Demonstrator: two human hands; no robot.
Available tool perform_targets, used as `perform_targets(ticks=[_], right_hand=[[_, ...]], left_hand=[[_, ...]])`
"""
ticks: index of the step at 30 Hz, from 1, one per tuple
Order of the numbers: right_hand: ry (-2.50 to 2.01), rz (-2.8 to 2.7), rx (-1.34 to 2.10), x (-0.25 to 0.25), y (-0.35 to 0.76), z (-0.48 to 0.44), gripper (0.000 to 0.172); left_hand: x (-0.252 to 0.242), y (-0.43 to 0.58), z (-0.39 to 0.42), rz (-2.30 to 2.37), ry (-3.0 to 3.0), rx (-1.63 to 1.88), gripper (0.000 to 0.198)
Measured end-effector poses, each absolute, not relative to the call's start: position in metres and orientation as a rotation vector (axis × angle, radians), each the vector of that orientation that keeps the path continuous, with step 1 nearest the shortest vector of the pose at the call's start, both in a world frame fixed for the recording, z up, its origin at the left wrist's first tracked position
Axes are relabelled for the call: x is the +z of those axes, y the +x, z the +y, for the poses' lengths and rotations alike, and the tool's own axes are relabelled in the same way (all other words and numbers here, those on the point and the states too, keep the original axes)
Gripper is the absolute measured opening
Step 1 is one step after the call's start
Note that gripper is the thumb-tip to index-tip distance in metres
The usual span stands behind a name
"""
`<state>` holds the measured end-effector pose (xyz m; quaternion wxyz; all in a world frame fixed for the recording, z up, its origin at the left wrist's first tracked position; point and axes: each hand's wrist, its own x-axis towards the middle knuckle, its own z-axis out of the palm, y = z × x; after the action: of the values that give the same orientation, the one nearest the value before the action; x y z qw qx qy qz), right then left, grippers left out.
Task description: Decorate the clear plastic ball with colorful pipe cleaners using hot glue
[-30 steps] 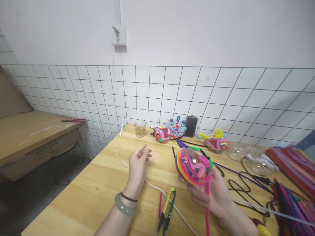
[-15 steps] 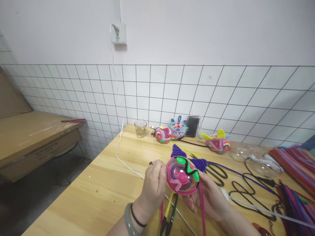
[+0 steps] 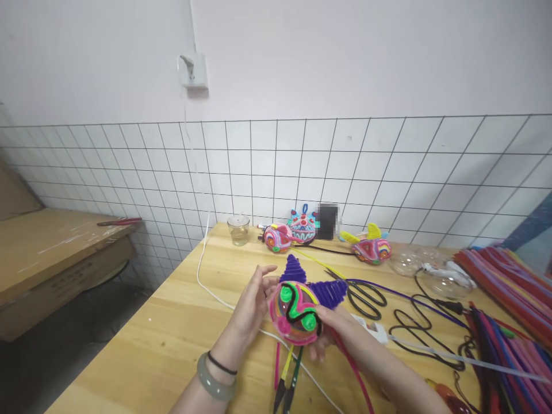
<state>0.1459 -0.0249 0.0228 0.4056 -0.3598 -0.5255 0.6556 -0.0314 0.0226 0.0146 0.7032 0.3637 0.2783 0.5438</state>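
Note:
Both my hands hold a round clear ball wrapped in coloured pipe cleaners above the wooden table. It has pink rims, green spots, a black squiggle and two purple ears on top. My left hand cups its left side, fingers partly stretched. My right hand grips it from the right and beneath, thumb on the face. A long pink pipe cleaner trails down from the ball over my right wrist.
Yellow-green snips and a pink stick lie below the ball. Black scissors, black and white cables, a glue gun, a glass jar, three finished pipe-cleaner figures and a pile of pipe cleaners are around.
My left hand came from open in the air onto the ball's left side. The ball was turned, and its face with green spots and purple ears now points toward me. The view shifted slightly.

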Motion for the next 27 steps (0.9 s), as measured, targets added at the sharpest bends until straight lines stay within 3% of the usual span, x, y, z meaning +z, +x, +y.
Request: perform_targets(ticks=[9, 17, 27], right_hand=[[-1.111, -1.555, 1.345, 0.029, 0.149, -0.026, 0.031], [-1.081, -1.705, 1.283, 0.029, 0.151, -0.024, 0.034], [-1.023, -1.681, 1.359, 0.029, 0.156, -0.023, 0.038]], left_hand=[[0.027, -0.036, 0.010, 0.460, 1.135, 0.973, 0.097], [0.026, -0.035, 0.009, 0.477, 1.166, 0.963, 0.101], [0.020, -0.028, 0.007, 0.466, 1.266, 1.061, 0.084]])
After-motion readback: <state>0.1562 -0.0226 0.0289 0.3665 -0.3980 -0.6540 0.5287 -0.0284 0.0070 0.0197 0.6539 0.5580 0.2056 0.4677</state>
